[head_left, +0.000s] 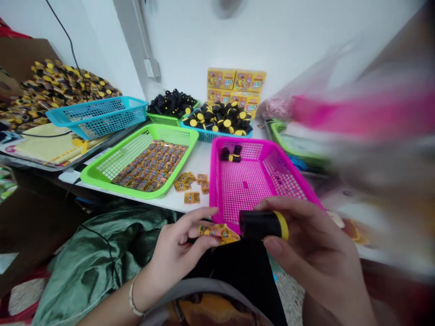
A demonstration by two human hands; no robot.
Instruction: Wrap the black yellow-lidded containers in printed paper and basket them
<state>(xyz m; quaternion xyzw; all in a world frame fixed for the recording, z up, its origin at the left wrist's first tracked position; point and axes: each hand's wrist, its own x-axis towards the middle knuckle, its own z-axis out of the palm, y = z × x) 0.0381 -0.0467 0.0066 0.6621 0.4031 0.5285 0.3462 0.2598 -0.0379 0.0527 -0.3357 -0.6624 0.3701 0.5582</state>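
In my right hand (306, 244) is a black cylinder (260, 225) with a yellow end, held level between thumb and fingers. Its dark end points left. My left hand (186, 244) pinches a yellow printed wrapper (222, 233), whose pointed end is close to the cylinder's dark end; whether they touch I cannot tell. Both hands are in front of the pink basket (213, 181), where a few black-and-yellow cylinders (231, 154) lie in the far left corner. Several loose yellow wrappers (192, 198) lie on the white table beside that basket.
A green basket (142, 194) holds rows of wrapped pieces. Behind stand a blue basket of black-and-yellow cylinders (217, 120), black pieces (173, 103) and stacked yellow boxes (234, 86). At left are another blue basket (98, 117) and a big pile (68, 83). Blurred plastic (374, 149) fills the right side.
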